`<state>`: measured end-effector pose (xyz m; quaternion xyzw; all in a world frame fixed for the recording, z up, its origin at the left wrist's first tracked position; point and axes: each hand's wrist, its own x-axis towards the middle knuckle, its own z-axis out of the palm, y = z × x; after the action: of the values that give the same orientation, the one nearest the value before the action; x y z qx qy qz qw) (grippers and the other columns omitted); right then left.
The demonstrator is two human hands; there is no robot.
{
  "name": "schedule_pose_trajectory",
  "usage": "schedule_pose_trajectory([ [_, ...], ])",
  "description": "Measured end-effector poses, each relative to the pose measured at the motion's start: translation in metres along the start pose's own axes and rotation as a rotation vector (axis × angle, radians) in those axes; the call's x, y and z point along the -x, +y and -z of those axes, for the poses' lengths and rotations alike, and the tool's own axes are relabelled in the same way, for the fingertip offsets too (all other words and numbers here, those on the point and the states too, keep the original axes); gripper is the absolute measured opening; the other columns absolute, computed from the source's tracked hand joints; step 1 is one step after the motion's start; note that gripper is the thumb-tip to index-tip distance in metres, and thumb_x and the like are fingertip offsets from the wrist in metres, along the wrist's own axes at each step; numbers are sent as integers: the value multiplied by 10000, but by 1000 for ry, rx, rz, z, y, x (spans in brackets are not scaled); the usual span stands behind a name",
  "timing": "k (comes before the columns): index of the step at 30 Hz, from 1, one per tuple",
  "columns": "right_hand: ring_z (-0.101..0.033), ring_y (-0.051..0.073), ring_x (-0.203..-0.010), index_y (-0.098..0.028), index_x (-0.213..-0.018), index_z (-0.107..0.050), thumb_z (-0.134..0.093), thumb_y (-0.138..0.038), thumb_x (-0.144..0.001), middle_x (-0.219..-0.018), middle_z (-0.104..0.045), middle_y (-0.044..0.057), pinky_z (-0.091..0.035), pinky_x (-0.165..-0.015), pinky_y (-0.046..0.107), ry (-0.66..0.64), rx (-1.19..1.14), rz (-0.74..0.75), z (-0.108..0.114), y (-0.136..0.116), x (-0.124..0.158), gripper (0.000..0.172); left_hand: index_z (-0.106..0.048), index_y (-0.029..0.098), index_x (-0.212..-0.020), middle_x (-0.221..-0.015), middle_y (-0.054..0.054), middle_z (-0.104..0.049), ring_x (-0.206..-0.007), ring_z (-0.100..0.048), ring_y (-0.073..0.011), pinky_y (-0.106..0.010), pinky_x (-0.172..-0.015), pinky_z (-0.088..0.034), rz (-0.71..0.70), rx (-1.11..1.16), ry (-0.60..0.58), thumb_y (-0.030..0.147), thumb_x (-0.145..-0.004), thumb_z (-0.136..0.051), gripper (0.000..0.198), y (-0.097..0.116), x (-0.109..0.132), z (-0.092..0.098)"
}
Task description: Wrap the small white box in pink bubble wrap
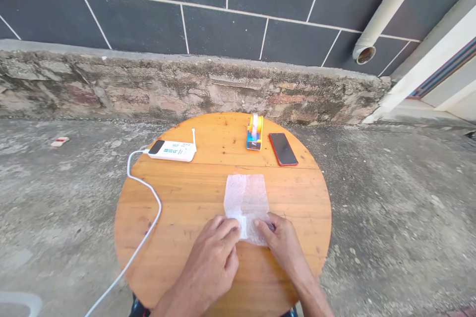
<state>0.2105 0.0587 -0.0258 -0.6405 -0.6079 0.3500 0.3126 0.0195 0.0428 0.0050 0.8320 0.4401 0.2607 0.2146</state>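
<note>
A pinkish, translucent sheet of bubble wrap [247, 193] lies on the round wooden table, its near part folded and whiter. My left hand [215, 252] is at the sheet's near left edge, with its fingers curled in and the tips touching the plastic. On the opposite edge, my right hand [284, 240] pinches the wrap, thumb on top and the other fingers at the side. Whether something lies inside the fold, I cannot tell.
The wooden table [178, 193] carries a white power bank-like device [173, 150] with a white cable [154, 193] running off the near left. Farther back stand a yellow and blue tape dispenser [255, 132] and a red-edged phone [283, 149]. A stone-based wall [178, 89] rises behind.
</note>
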Motion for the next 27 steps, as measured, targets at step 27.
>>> schedule_pose_trajectory([
  [27,-405,90,-469,-207,-624,-401,-496,-349,-849,-515,-428,-64,-308,-465,186,220,130,92,-26,-24,12,282,-581,160,-798,-837,-39,-602,-798,-515,-170,-301,-710,-461,-95,-42,15,26,-862,-398,236,-16,-10,-3],
])
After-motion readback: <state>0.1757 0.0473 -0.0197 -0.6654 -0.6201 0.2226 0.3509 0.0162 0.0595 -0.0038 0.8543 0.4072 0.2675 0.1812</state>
